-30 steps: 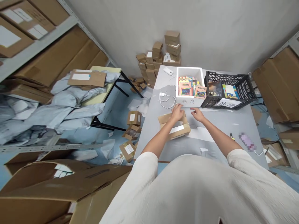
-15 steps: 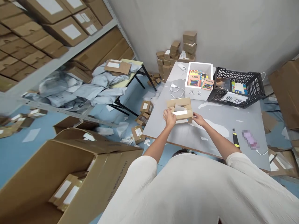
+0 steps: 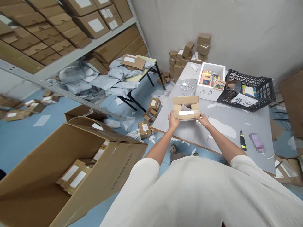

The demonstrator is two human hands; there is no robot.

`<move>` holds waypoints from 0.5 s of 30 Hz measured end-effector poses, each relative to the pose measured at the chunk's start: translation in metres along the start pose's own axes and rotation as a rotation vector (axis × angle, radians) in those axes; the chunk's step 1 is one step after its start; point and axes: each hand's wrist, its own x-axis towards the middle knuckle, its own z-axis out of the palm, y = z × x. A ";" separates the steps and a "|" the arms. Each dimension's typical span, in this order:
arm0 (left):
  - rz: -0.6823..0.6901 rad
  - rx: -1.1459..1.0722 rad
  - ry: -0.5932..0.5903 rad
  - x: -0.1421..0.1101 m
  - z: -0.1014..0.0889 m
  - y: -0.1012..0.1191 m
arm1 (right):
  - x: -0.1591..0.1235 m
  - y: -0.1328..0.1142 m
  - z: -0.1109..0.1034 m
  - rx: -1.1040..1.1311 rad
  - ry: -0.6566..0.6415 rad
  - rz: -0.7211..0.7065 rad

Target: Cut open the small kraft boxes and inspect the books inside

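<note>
A small brown cardboard box (image 3: 189, 117), its flaps raised, is at the near left part of the grey table (image 3: 182, 132). Something pale, perhaps paper, shows inside; the rest of the contents is hidden. My left hand (image 3: 173, 120) grips the box's left front corner, fingers closed round the edge. At the right front corner, my right hand (image 3: 203, 120) pinches the cardboard. A white label strip runs along the front flap between my hands.
Behind the box stand a white foam box (image 3: 210, 92) of colourful booklets and a black plastic crate (image 3: 251, 105). A yellow-black utility knife (image 3: 242, 141) and a pixelated purple object (image 3: 257, 142) lie right. A large open carton (image 3: 125, 164) stands left; small boxes (image 3: 144, 129) litter the floor.
My view has swung left, shifting the scene rightward. The small box has come nearer the table's front edge in my hands, and its labelled front flap now faces me more squarely.
</note>
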 end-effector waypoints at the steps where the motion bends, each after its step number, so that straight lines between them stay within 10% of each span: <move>1: 0.009 -0.005 0.014 0.003 -0.010 -0.003 | 0.003 -0.008 0.009 -0.009 -0.002 -0.024; 15: 0.038 -0.020 0.191 0.067 -0.209 -0.117 | 0.057 -0.109 0.244 0.045 -0.076 -0.137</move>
